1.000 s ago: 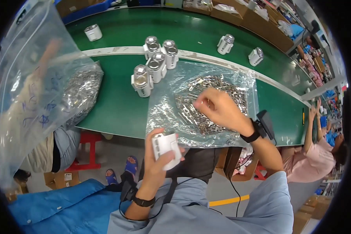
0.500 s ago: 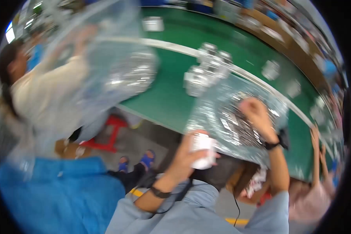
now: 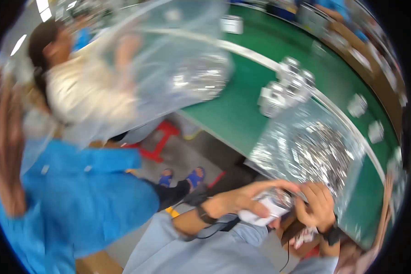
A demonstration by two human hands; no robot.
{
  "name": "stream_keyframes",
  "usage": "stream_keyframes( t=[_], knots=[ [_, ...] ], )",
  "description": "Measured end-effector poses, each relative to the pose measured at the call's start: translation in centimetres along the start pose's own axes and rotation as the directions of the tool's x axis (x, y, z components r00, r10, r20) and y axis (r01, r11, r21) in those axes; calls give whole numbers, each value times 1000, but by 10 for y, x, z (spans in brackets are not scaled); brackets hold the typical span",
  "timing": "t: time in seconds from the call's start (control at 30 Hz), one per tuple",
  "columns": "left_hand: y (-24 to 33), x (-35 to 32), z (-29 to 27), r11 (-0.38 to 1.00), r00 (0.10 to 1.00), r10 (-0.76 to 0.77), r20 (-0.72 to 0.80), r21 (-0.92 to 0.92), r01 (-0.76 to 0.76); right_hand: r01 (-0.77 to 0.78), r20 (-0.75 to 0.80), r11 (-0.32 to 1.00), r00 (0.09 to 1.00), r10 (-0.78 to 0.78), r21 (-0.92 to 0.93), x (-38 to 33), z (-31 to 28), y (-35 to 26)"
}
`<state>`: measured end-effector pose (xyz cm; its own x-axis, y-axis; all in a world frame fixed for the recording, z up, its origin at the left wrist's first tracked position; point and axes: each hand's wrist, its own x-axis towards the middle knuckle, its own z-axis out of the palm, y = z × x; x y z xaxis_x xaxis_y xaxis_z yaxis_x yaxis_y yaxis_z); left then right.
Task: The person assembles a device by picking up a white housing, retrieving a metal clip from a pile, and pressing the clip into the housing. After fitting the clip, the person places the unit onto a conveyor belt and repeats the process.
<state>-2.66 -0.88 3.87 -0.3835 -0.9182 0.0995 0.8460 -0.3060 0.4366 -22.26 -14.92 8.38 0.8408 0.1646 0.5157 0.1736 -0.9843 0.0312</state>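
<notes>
Small metal pieces (image 3: 323,157) in an indistinct blur

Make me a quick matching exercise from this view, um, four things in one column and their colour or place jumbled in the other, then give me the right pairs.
Things:
1. White unit beside the right hand
2. Small metal parts
3. Stool
4. Sandals

Colour or place:
A. Red
B. Held by the left hand
C. Blue
D. Heaped with clear plastic around them

Right pairs: 1-B, 2-D, 3-A, 4-C
</notes>
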Motion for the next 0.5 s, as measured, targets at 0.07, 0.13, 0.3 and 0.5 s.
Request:
stream_keyframes(
  t=[0.07,0.13,0.3,0.5],
  knots=[
    [10,-6,4,985,991,57,-117,168,-37,-29,-73,996,997,35,80,8,13,8],
    [15,-4,10,992,971,94,-218,104,-73,-85,-151,996,984,90,38,9,28,10],
    [8,3,-4,995,983,76,-169,-50,-86,-244,-150,956,951,269,166,1,33,14],
    [7,9,-4,999,984,35,-173,18,-33,-476,-116,667,758,641,573,-10,42,6]
  ],
)
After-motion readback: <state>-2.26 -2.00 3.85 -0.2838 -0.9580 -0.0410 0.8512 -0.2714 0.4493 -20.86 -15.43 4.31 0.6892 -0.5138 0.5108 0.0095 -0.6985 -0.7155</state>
